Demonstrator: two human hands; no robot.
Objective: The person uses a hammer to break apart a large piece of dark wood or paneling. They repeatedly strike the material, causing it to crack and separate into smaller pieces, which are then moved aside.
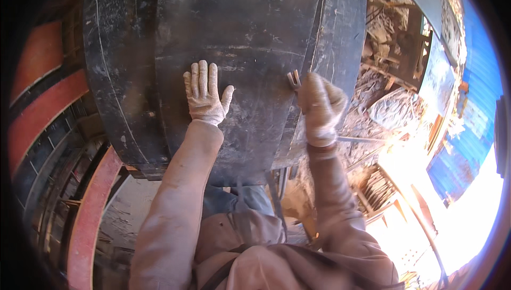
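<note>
My left hand (205,93), in a pale work glove, lies flat with fingers stretched on a dark, scuffed panel (229,18). To its right my right hand (321,108), gloved too and slightly blurred, is closed in a fist around a claw hammer (294,80). Only the forked claw of the hammer shows, just left of the fist; its handle is hidden by the glove. A long seam in the panel runs close beside the right hand.
Red-edged boards (88,226) are stacked at the left. Wood scraps and debris (394,103) litter the ground to the right, with a blue corrugated sheet (479,71) beyond. Bright sunlight washes out the lower right.
</note>
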